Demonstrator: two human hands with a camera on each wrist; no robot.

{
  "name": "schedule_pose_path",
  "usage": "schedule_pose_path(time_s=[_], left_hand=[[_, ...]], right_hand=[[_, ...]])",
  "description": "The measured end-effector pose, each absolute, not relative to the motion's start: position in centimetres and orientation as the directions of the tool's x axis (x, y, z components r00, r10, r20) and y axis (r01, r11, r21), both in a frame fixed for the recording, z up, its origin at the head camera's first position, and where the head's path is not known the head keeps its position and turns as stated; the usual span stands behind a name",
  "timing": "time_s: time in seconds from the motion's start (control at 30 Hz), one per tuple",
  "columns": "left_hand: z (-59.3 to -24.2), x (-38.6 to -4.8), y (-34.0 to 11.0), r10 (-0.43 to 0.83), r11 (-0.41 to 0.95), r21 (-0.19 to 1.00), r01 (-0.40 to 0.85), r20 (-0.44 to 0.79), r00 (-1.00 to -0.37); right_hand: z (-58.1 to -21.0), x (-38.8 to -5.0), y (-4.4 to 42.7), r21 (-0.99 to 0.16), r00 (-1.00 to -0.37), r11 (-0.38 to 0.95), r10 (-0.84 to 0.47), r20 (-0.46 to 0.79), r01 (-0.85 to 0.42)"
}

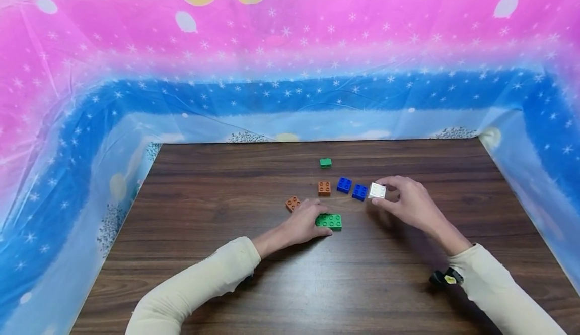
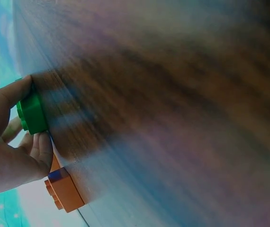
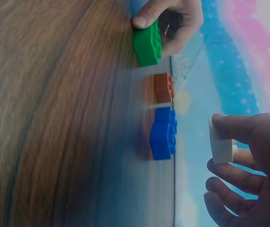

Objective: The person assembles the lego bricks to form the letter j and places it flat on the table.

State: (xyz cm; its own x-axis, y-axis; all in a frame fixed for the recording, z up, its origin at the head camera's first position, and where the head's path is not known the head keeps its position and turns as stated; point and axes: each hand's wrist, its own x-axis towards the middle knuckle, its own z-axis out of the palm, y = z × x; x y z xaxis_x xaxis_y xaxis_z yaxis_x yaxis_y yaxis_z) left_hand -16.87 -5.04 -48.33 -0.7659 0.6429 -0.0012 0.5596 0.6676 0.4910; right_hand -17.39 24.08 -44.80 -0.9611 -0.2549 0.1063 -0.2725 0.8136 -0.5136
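My left hand (image 1: 304, 222) grips a long green toy brick (image 1: 330, 221) by its left end, thumb on the near side and fingers on the far side. In the left wrist view the green brick (image 2: 32, 112) sits between thumb and fingers, close to the tabletop. A small white brick (image 1: 377, 190) is pinched by my right hand (image 1: 410, 201); in the right wrist view this white brick (image 3: 221, 144) hangs above the table. Two blue bricks (image 1: 344, 185) lie just left of it. Beside the left hand's fingers is an orange brick (image 1: 293, 203), partly hidden.
A second orange brick (image 1: 323, 188) lies left of the blue pair. Farther back stands a smaller green brick (image 1: 325, 162). The brown wooden table (image 1: 217, 174) is bordered by a patterned pink and blue cloth (image 1: 294, 93) at the back and sides.
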Motion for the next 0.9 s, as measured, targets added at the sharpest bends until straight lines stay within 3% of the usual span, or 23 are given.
schedule_pose_path(time_s=[0.9], left_hand=[[-48.4, -16.9, -5.0, 0.637, 0.67, 0.484, 0.562, 0.012, -0.77]], right_hand=[[-46.9, -15.9, 20.2, -0.577, -0.918, 0.726, -0.38, 0.116, -0.373]])
